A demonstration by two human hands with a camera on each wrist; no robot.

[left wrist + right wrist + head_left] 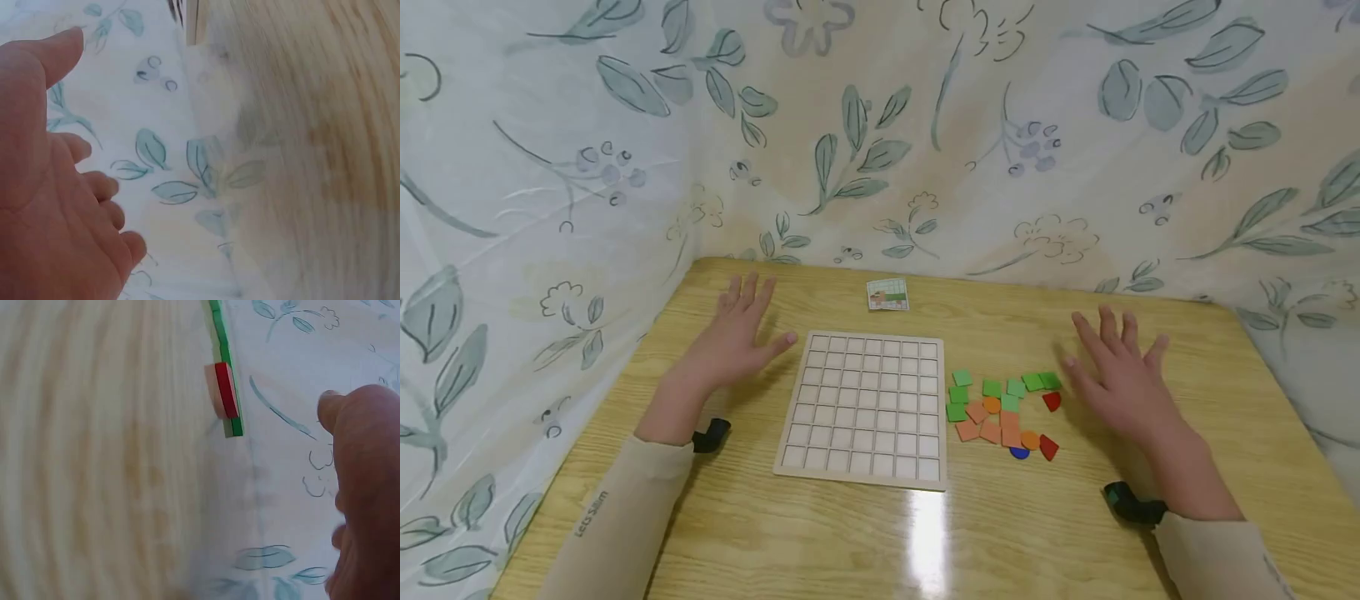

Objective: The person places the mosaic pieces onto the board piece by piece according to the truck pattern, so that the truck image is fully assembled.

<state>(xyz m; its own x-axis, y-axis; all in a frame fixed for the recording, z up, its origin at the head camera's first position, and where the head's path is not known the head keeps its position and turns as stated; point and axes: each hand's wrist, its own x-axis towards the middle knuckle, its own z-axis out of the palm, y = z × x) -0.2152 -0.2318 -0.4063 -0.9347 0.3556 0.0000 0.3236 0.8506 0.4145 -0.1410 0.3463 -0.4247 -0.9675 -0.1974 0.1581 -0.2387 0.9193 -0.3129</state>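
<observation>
My left hand is spread beside the left edge of a wooden grid board, with nothing in its fingers. Square recesses fill the board, and no pieces lie in them. To the right of the loose pieces, my right hand is spread too and holds nothing. Between board and right hand lie several green squares, orange squares, orange discs, a blue round piece partly covered, and two red wedges. In the right wrist view a red wedge shows edge-on before green pieces.
A small printed card with a coloured grid picture lies behind the board. The wooden table meets leaf-patterned cloth at the back and sides. Dark wrist-camera mounts sit under both wrists.
</observation>
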